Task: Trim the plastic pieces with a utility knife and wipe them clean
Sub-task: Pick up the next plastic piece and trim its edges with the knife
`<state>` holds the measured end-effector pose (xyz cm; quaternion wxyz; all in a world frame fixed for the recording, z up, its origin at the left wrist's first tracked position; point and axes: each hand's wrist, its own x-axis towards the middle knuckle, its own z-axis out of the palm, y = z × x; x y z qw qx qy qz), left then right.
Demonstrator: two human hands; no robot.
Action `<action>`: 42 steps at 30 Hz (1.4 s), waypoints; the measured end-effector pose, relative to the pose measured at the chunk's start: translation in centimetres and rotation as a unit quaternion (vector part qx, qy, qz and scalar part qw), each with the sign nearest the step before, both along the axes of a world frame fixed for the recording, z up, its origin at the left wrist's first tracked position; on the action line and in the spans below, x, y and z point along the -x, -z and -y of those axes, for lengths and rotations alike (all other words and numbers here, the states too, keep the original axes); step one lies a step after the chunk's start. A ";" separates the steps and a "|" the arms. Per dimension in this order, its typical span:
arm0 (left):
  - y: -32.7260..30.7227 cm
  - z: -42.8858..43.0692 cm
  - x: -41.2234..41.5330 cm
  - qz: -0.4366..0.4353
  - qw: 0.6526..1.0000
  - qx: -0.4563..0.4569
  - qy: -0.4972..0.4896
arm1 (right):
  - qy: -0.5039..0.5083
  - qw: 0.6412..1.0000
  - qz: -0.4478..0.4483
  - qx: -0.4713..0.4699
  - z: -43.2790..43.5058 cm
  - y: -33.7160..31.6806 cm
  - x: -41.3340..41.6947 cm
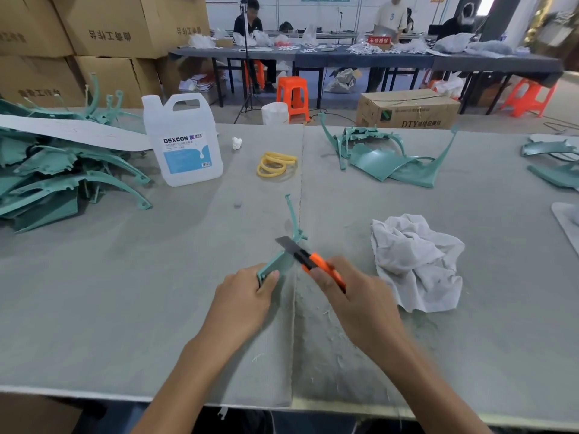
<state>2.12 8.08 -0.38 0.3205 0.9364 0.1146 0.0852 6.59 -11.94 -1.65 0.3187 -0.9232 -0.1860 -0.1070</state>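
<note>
Head view: blade laid on a teal part at mid-table

Head camera looks down on a grey felt-covered table point(141, 292). The left hand point(247, 292) grips the broad end of a teal plastic piece point(277, 264), whose thin stem points away along the felt seam. The right hand point(347, 289) is closed round an orange utility knife point(313, 261), its extended blade lying across the piece.

A crumpled white rag point(413, 261) lies just right of the hands. A heap of teal plastic pieces point(62, 173) fills the left edge, with a long white strip point(72, 131) on top. A smaller cluster of teal pieces point(385, 158) sits far right, and yellow bands point(275, 166) lie between.

A capped, translucent DEXCON jug point(183, 142) stands beside the heap; its fill level cannot be told. A small white wad point(237, 143) lies near it. A shut DTY cardboard box point(407, 111) sits beyond the table.
</note>
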 end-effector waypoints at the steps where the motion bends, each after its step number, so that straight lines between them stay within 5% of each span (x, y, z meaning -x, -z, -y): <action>1: 0.0 0.1 0.0 0.001 1.000 -0.002 -0.002 | -0.009 1.000 -0.022 -0.007 -0.2 0.2 0.1; 5: 0.0 0.1 -0.3 0.005 1.000 -0.003 -0.008 | 0.052 0.996 -0.071 -0.019 0.6 -0.5 -1.9; 11: 0.5 -0.2 -0.4 0.012 1.000 0.004 -0.011 | 0.000 0.996 -0.087 -0.038 -0.9 0.3 -0.1; 16: 1.6 -0.6 -0.2 0.033 0.999 0.010 -0.033 | 0.089 0.988 -0.111 -0.052 1.1 0.8 -2.7; 20: 3.8 -0.8 0.0 0.098 0.960 0.252 -0.078 | 0.089 0.981 -0.122 -0.126 2.4 2.0 -1.8; 28: 3.4 -0.9 -0.5 0.115 0.834 0.538 -0.032 | 0.119 0.971 -0.070 -0.196 4.2 -1.3 -0.5; 37: 2.6 5.0 0.4 0.164 0.849 0.502 -0.003 | -0.038 0.996 0.063 0.044 -2.8 -7.8 3.2; 42: 2.3 5.2 0.5 0.173 0.882 0.438 -0.002 | -0.045 0.988 0.054 0.136 -3.6 -8.0 2.9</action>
